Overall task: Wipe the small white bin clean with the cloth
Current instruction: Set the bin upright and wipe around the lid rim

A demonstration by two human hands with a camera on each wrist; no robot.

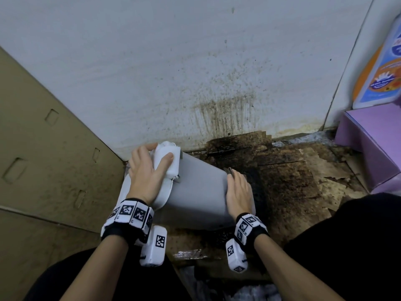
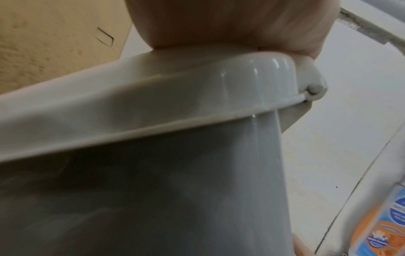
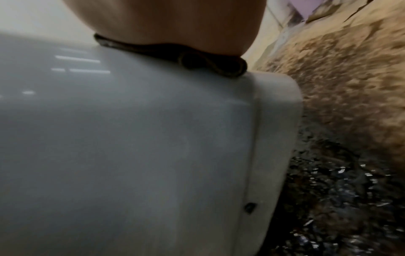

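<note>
The small white bin (image 1: 201,192) lies tilted on its side on the floor, its top end toward the wall corner. My left hand (image 1: 152,164) grips the bin's white lid end (image 1: 171,168), thumb on top and fingers curled behind it. In the left wrist view the bin's rim (image 2: 153,104) fills the frame under my palm. My right hand (image 1: 237,187) lies along the bin's right edge and presses a dark cloth (image 1: 229,170) against it. That cloth (image 3: 197,60) shows bunched under the palm on the bin wall (image 3: 131,138). Most of the cloth is hidden.
A brown cardboard box (image 1: 43,148) stands at the left. The white wall (image 1: 217,105) ahead carries dark streaks. Stained, wet cardboard (image 1: 293,170) covers the floor to the right. A purple box (image 1: 368,144) and a colourful package (image 1: 379,72) sit at the far right.
</note>
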